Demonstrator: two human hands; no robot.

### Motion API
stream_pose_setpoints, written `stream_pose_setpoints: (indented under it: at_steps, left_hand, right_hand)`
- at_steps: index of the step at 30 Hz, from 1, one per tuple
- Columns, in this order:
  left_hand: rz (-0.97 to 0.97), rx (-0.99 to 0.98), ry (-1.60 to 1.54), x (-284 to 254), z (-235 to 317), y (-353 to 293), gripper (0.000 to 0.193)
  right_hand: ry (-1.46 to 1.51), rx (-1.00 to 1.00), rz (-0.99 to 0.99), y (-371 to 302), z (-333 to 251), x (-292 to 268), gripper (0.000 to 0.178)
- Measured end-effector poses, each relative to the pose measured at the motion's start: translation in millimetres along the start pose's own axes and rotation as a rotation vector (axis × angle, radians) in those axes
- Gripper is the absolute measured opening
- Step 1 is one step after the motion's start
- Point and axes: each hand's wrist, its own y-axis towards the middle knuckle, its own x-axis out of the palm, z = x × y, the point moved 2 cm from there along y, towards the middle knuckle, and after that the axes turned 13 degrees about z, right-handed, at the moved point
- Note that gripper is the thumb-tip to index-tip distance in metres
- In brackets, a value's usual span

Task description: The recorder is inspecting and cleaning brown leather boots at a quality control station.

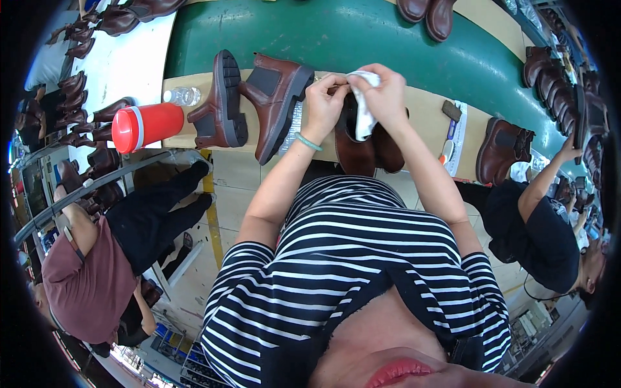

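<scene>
My right hand [385, 97] is closed around a crumpled white cloth [365, 115], which hangs over the opening of a brown ankle boot [353, 154]. Thumb and fingers pinched, my left hand [325, 107] is at the top of that boot, against the edge of the cloth; what it pinches is too small to make out. A second brown boot [388, 152] stands close beside the first, partly hidden by my right forearm. Left of my hands, two brown ankle boots with dark elastic sides, one [275, 97] and another [220, 103], lie on their sides with soles showing.
A red jug [149, 127] and a clear bottle [184, 96] are to the left. A brush [451, 111] and a tool with an orange-and-white end [446, 150] lie at right, near more boots [501, 152]. Beyond runs a green conveyor [362, 39]. People work on both sides.
</scene>
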Motion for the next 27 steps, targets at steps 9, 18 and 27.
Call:
stream_pose_setpoints:
  at_steps: [9, 18, 27]
  left_hand:
    - [-0.202, 0.12, 0.229, 4.3, 66.8, 12.2, 0.035]
    - [-0.284, -0.36, 0.297, 60.6, 31.1, 16.6, 0.044]
    - [-0.119, -0.348, -0.013, 50.9, 30.5, -4.9, 0.06]
  right_hand:
    - [0.133, 0.411, -0.052, 39.8, 41.6, -114.0, 0.019]
    - [0.192, 0.402, -0.372, 56.4, 55.3, -91.0, 0.019]
    - [0.285, 0.45, -0.801, 80.9, 77.8, -30.7, 0.019]
